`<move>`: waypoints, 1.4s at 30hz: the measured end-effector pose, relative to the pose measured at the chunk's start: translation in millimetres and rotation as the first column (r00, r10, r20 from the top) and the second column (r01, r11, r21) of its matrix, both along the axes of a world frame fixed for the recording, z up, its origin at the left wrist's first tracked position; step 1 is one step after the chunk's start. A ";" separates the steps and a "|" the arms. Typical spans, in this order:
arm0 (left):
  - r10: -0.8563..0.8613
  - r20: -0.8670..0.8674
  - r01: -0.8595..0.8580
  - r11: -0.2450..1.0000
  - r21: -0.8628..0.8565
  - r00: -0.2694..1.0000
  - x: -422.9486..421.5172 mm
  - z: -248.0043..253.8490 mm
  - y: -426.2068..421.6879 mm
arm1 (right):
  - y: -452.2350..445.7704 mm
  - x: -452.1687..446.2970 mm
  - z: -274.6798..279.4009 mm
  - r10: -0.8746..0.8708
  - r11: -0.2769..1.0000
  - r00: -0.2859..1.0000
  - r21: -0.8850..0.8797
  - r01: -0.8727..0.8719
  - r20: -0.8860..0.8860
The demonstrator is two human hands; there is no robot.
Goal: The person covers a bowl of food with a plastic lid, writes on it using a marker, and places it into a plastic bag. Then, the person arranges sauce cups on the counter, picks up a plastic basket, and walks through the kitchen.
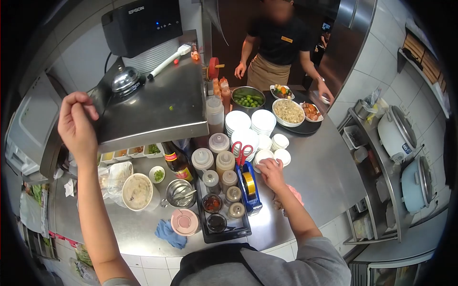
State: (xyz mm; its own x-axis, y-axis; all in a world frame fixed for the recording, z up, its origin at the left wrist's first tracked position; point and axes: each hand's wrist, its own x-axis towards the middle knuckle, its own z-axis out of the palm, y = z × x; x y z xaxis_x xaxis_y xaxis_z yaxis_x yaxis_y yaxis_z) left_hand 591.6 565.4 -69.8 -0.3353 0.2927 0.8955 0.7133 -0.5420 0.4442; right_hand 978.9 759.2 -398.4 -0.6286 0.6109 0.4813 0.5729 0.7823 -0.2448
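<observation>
My left hand is raised at the left end of the steel shelf, its fingers loosely curled and nothing visible in them. My right hand reaches over the counter with bent fingers at the rim of a small white dish. The undersides of those fingers are hidden. More small white dishes stand beside it, with taller stacks of white bowls behind. Just left of my right hand are a blue tape dispenser with yellow tape and red-handled scissors.
A black tray holds sauce bottles and jars. Left of it are a brown bottle, a metal cup and a tub. Across the counter, a co-worker reaches toward a black tray of filled bowls. A printer stands above the shelf.
</observation>
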 end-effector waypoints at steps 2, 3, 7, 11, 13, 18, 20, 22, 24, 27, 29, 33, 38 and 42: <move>0.008 -0.012 -0.008 1.000 -0.013 1.000 -0.9 -0.3 0.2 | 1.7 4.9 -2.2 -0.011 0.999 1.000 0.032 0.011 0.025; 0.018 -0.019 -0.019 1.000 -0.020 1.000 -0.8 0.1 -0.3 | 0.8 7.7 -0.9 -0.015 0.999 0.999 0.045 0.014 0.039; 0.004 -0.020 -0.005 1.000 -0.020 1.000 1.2 0.8 -0.4 | -4.2 21.2 4.1 -0.022 0.999 0.999 0.047 0.020 0.050; 0.020 -0.005 -0.020 0.998 -0.059 1.000 -2.3 -0.4 -1.1 | -19.4 31.2 17.5 -0.035 0.998 0.995 0.047 0.039 -0.090; 0.020 -0.007 -0.020 0.999 -0.048 1.000 -0.9 -0.1 -2.0 | -32.1 41.4 15.5 -0.148 0.988 0.977 0.014 0.151 -0.151; 0.008 0.018 -0.008 1.000 0.013 1.000 -0.8 -0.3 1.2 | -74.3 75.6 -54.0 -0.361 0.931 0.930 -0.025 0.364 0.070; -0.045 0.002 0.045 0.998 0.037 0.999 -4.2 -1.3 2.6 | -68.8 77.1 -64.9 -0.285 0.957 0.957 -0.031 0.287 0.059; 0.065 -0.018 -0.065 0.998 0.013 0.998 1.4 1.0 1.0 | -83.9 49.2 -21.7 -0.273 0.901 0.956 -0.320 0.294 0.109; -0.042 -0.009 0.042 0.999 -0.017 0.999 -3.6 2.0 0.7 | -86.1 43.1 -0.1 -0.332 0.758 0.943 -0.587 0.285 0.030; -0.323 0.060 0.326 0.944 -0.049 0.945 -11.3 7.8 -16.2 | -85.6 58.9 -8.1 -0.377 0.788 0.851 -0.610 0.087 -0.365; -0.460 0.120 0.463 0.886 0.002 0.880 -17.8 11.9 -46.6 | -99.3 62.5 10.5 -0.439 0.791 0.783 -0.603 0.104 -0.441; -0.331 0.212 0.314 0.943 0.108 0.920 -26.3 -8.2 -147.9 | -127.9 73.6 51.5 -0.545 0.614 0.466 -0.710 -0.344 -0.697; -0.036 0.634 0.016 0.999 0.038 0.773 -59.4 -138.2 -297.8 | -203.9 -2.5 131.1 -0.147 0.163 0.241 -0.264 -0.951 -0.959; 0.300 0.799 -0.148 0.954 -0.261 0.522 -40.5 -268.3 -433.5 | -291.1 -119.2 155.4 0.209 -0.244 0.422 -0.464 -0.851 -0.882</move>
